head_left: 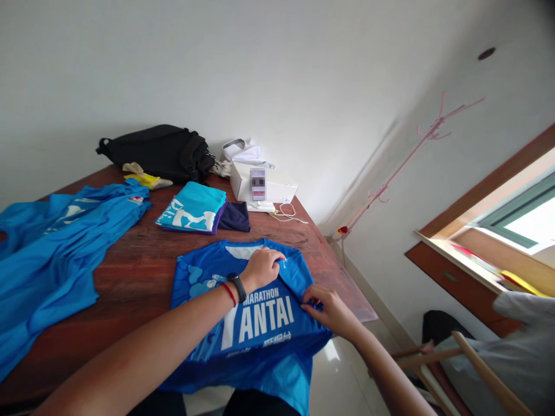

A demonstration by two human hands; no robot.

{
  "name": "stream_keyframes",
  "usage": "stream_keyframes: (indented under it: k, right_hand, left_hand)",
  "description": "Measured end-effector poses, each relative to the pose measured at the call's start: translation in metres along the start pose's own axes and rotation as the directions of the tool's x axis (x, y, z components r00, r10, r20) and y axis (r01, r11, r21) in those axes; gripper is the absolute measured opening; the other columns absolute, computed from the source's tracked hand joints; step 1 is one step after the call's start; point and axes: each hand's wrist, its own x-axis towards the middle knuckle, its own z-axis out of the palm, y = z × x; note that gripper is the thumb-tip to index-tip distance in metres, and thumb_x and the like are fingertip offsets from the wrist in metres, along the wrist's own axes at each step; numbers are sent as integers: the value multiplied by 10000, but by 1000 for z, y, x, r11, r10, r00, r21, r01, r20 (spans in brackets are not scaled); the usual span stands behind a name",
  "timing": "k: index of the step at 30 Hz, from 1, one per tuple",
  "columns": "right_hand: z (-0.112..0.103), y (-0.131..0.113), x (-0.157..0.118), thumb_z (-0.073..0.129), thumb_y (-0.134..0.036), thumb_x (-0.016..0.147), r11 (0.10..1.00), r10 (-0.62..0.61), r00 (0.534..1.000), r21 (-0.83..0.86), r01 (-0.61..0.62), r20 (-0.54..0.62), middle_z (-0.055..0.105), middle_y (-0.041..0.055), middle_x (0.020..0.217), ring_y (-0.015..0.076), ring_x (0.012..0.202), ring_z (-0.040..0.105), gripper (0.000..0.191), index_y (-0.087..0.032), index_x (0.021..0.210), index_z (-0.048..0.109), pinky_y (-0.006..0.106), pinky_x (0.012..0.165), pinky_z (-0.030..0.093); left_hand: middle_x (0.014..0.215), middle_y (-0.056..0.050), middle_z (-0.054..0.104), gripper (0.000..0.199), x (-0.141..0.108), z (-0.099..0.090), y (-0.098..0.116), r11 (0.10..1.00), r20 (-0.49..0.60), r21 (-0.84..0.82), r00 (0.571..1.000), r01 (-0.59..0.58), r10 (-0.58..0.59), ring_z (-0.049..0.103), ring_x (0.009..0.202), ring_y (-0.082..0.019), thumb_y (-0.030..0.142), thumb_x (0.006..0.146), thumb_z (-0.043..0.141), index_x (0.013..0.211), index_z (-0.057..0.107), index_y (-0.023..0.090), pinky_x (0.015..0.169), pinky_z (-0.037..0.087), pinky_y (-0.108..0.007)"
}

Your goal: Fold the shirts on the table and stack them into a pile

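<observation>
A blue T-shirt (260,323) printed with white "MARATHON" and "YANTAI" lettering lies in front of me, its collar toward the wall and its lower part hanging over the table's near edge. My left hand (262,267), with a black band and a red cord at the wrist, is closed on the fabric near the right shoulder, just below the collar. Lower down, at the sleeve on the right side, my right hand (327,306) pinches the cloth between thumb and fingers. Between both hands the fabric forms a straight fold. My forearm covers part of the print.
On the wooden table (130,266), folded shirts (197,205) form a stack beyond the T-shirt. A loose blue garment (73,231) spreads leftward. Behind stand a black bag (160,150), a white box (281,189) and a phone (258,185). A pink coat rack (403,159) and a wooden chair (481,370) are right.
</observation>
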Motion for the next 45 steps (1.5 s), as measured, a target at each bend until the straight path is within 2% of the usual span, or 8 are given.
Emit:
stream_keyframes:
  k: [4, 11, 15, 20, 23, 30, 40, 45]
  right_hand:
    - [-2, -3, -2, 662, -272, 917, 1000, 9, 999, 2, -10, 42, 714, 48, 891, 206, 815, 671, 78, -212, 887, 703, 308, 740, 515]
    - [-1, -6, -8, 730, -381, 893, 991, 41, 998, 126, -45, 38, 738, 64, 945, 216, 840, 686, 196, -211, 990, 735, 316, 754, 541]
    - [-5, 7, -5, 628, -549, 945, 940, 188, 967, 316, -128, -170, 745, 79, 857, 218, 773, 695, 367, -196, 933, 727, 319, 698, 555]
    - [-14, 35, -5, 714, -637, 841, 900, 345, 828, 406, -158, -442, 683, 45, 699, 207, 655, 660, 435, -209, 797, 647, 320, 639, 540]
    - [-14, 43, -11, 724, -624, 835, 902, 355, 844, 384, -197, -402, 668, 39, 697, 205, 660, 652, 426, -211, 784, 635, 318, 633, 532]
    - [-12, 41, -22, 742, -497, 858, 976, 196, 973, 123, -182, -119, 694, 55, 961, 213, 852, 662, 283, -223, 884, 677, 327, 751, 535]
    - [-22, 58, -23, 787, -516, 796, 941, 315, 949, 141, -307, -36, 663, -1, 773, 179, 705, 629, 342, -206, 872, 664, 286, 641, 499]
    - [-27, 52, 1, 643, -573, 909, 936, 309, 948, 202, -290, -73, 685, 19, 750, 194, 706, 655, 379, -201, 842, 658, 291, 625, 498]
  left_hand:
    - [926, -3, 796, 327, 1, -4, 1, 1000, 17, -12, 1000, 19, -18, 686, 898, -215, 38, 796, 502, 832, 768, 225, 882, 512, -323]
    - [963, -28, 789, 213, 0, -2, 3, 1000, 8, 16, 1000, -2, 2, 685, 925, -219, 176, 921, 543, 916, 753, 213, 891, 495, -323]
    - [996, -34, 784, 221, 0, 0, 2, 999, 21, 34, 999, -26, 26, 679, 944, -222, 217, 966, 525, 982, 745, 217, 899, 491, -333]
    - [989, -47, 771, 217, 1, 2, 0, 998, 44, 47, 998, -41, 39, 669, 969, -232, 223, 975, 523, 1016, 736, 216, 919, 487, -353]
    - [1000, -47, 764, 209, 2, 3, -1, 998, 56, 52, 997, -46, 44, 663, 969, -230, 225, 974, 529, 1004, 735, 217, 918, 486, -355]
    - [958, -52, 741, 197, 1, 4, -3, 994, 75, 84, 996, -62, 56, 648, 955, -224, 224, 962, 552, 927, 745, 222, 918, 482, -352]
    - [932, -52, 713, 203, -1, 3, -2, 989, 87, 120, 994, -81, 71, 623, 918, -214, 241, 963, 565, 900, 757, 217, 862, 472, -336]
    - [931, -52, 704, 216, -1, 2, -1, 989, 94, 128, 993, -80, 68, 614, 920, -221, 250, 972, 556, 894, 757, 224, 870, 466, -348]
